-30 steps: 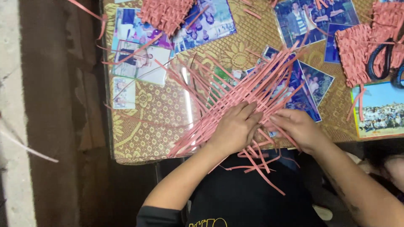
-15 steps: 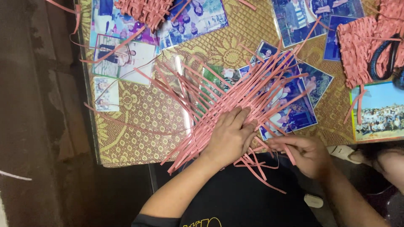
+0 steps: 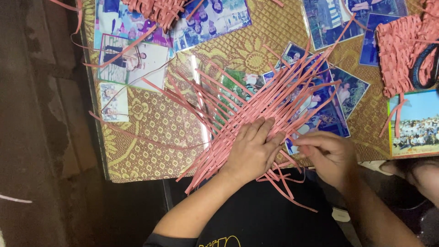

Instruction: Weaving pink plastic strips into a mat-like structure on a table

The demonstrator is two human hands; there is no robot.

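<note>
Photo-covered table (image 3: 151,137) with gold patterned cloth; dark floor (image 3: 41,137) alongside

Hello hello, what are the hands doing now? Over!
Left hand flat, pressing the pink woven strips. Right hand pinching one strip end at the table edge. Loose strips hang off the table; nothing blocking.

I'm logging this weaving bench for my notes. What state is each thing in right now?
left hand: flat, palm down, pressing the strips.
right hand: curled, fingers pinching a strip end.
pink strips: partly interlaced, ends loose and fanned out.
woven pink piece: tightly woven, lying flat at the table's right.
second woven piece: woven, with loose ends, at the top edge.
photographs: lying flat, face up.
table: covered with a patterned gold mat.
</note>
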